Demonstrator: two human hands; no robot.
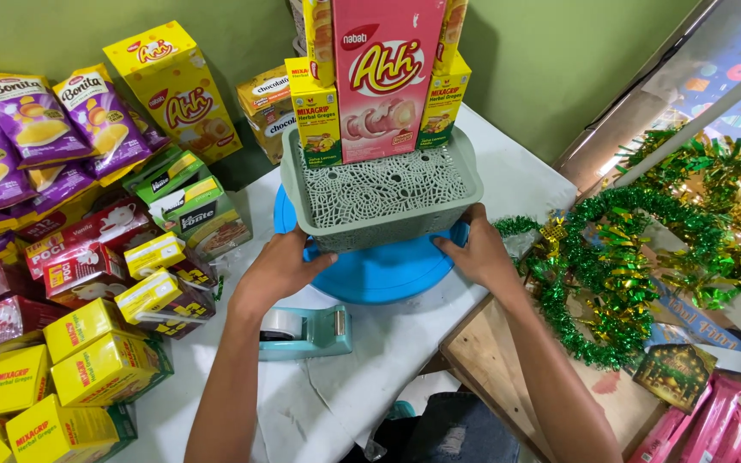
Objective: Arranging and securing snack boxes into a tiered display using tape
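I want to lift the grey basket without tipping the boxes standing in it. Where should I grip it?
Take the basket by its two short ends, under the flared rim, one hand from each side. The tall pink box and yellow boxes stand upright at the back, so it is likely top-heavy; a level two-sided grip should steady it.

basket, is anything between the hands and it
Nothing visible. The left hand and right hand both rest at the lower front of the green basket, which sits on the blue round plate. The tape dispenser lies nearer, below the left hand.
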